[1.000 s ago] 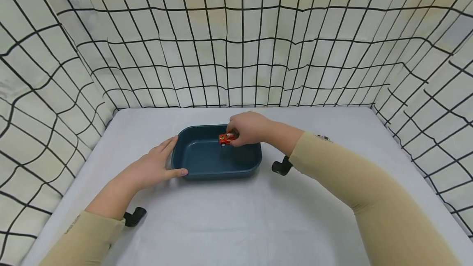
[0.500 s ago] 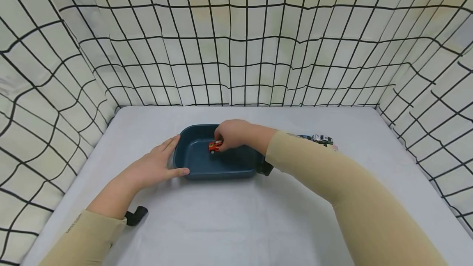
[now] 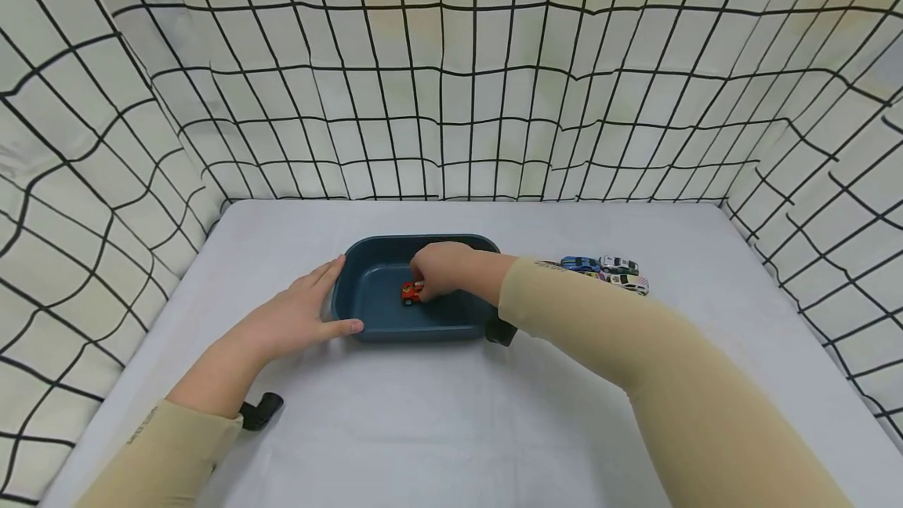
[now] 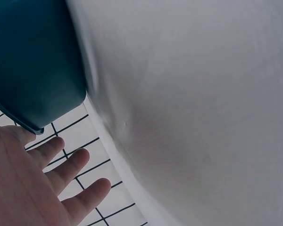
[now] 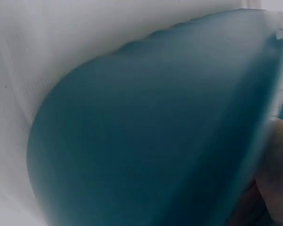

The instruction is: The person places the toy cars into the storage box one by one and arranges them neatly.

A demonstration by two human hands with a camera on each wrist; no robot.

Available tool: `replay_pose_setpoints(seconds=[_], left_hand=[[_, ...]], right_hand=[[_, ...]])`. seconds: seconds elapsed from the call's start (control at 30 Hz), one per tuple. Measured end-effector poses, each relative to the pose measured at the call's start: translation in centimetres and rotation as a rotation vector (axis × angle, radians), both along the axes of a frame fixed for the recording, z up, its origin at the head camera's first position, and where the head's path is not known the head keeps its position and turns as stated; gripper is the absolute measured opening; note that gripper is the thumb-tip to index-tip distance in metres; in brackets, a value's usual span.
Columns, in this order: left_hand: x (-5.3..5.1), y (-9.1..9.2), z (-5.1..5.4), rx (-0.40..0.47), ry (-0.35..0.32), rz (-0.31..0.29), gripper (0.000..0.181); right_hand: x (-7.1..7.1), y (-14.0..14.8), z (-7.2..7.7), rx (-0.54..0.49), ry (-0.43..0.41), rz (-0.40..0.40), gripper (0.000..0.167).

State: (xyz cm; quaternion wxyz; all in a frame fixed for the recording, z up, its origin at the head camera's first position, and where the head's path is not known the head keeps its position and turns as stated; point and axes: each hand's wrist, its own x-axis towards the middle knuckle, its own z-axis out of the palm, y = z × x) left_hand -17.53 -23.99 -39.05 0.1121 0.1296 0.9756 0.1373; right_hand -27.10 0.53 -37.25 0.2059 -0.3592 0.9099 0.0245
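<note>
A dark teal tray (image 3: 416, 333) lies on the white table. Inside it, my right hand (image 3: 444, 269) pinches a small red toy car (image 3: 411, 293) low over the tray's floor; part of the car is hidden by the fingers. My left hand (image 3: 296, 318) rests against the tray's left end, fingers straight, the thumb at the front left corner. In the left wrist view the fingers of the left hand (image 4: 42, 183) spread beside the tray wall (image 4: 42, 61). The right wrist view is mostly filled by the tray's outer side (image 5: 132, 132), with part of the right hand (image 5: 278, 174) at the right edge.
Several toy cars stand close together right of the tray, among them a blue one (image 3: 582, 263), a silver one (image 3: 619, 265) and a whitish one (image 3: 630, 283). My right sleeve partly covers the group. Black grid lines mark the pale walls around the white table (image 3: 451, 429).
My right hand has moved left and then lower inside the tray with the red car. More of the cars on the right has come into view. The left hand has stayed at the tray.
</note>
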Motion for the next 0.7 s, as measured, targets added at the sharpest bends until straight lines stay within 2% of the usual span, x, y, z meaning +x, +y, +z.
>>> replay_pose_setpoints(seconds=[0.23,0.5,0.7], left_hand=[[0.0,0.1,0.0,-0.007,-0.003,0.002,0.121],[0.0,0.2,0.1,-0.001,-0.004,0.0,0.12],[0.0,0.2,0.0,0.001,-0.016,0.007,0.119]], right_hand=[[-0.2,-0.1,-0.5,-0.127,-0.084,-0.095,0.031],[-0.3,-0.5,-0.8,-0.305,-0.321,-0.285,0.039],[-0.2,-1.1,-0.8,-0.393,-0.41,-0.368,0.04]])
